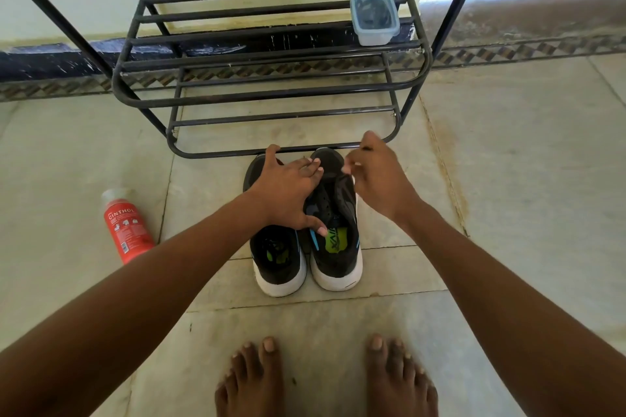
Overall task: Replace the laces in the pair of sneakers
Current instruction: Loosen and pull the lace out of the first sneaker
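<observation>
Head view: two black sneakers stand side by side on the floor, toes just before the rack (271, 95). The left hand (288, 193) lies spread over the right sneaker (335, 220), fingers straight, pressing. The right hand (379, 176) has its grip curled at that shoe's far side, pinching the upper. The left sneaker (276, 257) is beside it.

Two sneakers side by side on the floor, toes toward a shoe rack

The left sneaker (278, 256) touches the right sneaker (337, 230) — both stand on the floor (508, 179) just before the shoe rack (271, 96), with the person's bare feet (325, 379) nearer the camera. A lidded container (374, 19) sits on a rack shelf — toward its right end. A bottle (126, 225) lies on the floor, well left of the sneakers.
</observation>
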Available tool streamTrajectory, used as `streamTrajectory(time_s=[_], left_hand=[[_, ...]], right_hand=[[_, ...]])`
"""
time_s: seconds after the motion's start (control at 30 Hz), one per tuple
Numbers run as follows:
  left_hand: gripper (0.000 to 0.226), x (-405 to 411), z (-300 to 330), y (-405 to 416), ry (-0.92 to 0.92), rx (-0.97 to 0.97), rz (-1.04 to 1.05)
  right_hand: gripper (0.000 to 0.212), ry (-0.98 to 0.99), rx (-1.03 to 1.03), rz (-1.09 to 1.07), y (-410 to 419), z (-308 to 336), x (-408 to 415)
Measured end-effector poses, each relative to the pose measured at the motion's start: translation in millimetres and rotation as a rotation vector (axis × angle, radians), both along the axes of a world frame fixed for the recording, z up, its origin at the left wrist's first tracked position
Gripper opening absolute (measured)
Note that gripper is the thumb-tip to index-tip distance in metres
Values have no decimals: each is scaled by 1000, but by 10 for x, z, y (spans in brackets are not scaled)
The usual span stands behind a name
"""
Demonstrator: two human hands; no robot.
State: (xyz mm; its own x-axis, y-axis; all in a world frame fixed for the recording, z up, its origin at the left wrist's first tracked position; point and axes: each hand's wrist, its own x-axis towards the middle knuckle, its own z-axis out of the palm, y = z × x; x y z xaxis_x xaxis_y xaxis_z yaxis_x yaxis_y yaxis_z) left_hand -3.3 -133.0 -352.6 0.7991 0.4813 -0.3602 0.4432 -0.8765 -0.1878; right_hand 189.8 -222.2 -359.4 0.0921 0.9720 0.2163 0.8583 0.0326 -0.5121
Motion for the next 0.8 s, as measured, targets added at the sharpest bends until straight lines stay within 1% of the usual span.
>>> streamTrajectory(time_s=[0.03,0.07,0.13,0.17,0.2,0.23,0.27,0.3,0.33,0.37,0.4,0.43,0.47,0.5,0.53,0.57,0.67,0.73,0.8], left_hand=[[128,-3,2,2,1,-4,2],[128,-5,1,3,1,-8,5],[127,-7,-6,1,1,-12,7],[127,-6,-9,-1,0,-13,7],[127,-3,-8,-3,-1,-11,8],[127,-3,-9,-4,3,-9,9],[127,1,-6,-5,10,-11,12],[127,5,-4,-5,16,-12,13],[127,7,-2,-6,20,-12,15],[127,6,0,-7,24,-13,15],[126,5,0,-10,24,-16,16],[126,5,0,-11,21,-18,16],[126,6,5,-17,20,-20,17],[126,10,5,-21,21,-21,17],[126,15,7,-22,25,-20,16],[126,17,5,-20,32,-20,18],[126,13,-2,-6,40,-22,25],[126,12,-2,-7,41,-25,30],[126,8,2,-13,40,-35,32]], right_hand=[[7,142,57,-141,-14,24,-21],[10,357,68,-249,-25,72,-24],[16,995,6,-340,-37,203,-43],[19,1235,-43,-350,-45,251,-53],[21,1376,-94,-355,-53,291,-57],[22,1416,-126,-363,-56,302,-56],[23,1406,-126,-374,-48,303,-41],[23,1332,-107,-370,-42,303,-20],[20,1150,-74,-341,-30,299,24],[13,843,-60,-272,-22,307,91],[7,493,-106,-163,-14,322,157],[13,203,-201,-38,0,333,206],[20,8,-321,76,-8,334,238],[20,-85,-413,143,-15,340,244],[16,-124,-436,169,-30,346,240],[13,-106,-396,153,-39,350,244],[10,35,-218,-87,-55,393,310],[15,50,-208,-204,-75,387,368],[15,21,-201,-283,-136,373,426]])
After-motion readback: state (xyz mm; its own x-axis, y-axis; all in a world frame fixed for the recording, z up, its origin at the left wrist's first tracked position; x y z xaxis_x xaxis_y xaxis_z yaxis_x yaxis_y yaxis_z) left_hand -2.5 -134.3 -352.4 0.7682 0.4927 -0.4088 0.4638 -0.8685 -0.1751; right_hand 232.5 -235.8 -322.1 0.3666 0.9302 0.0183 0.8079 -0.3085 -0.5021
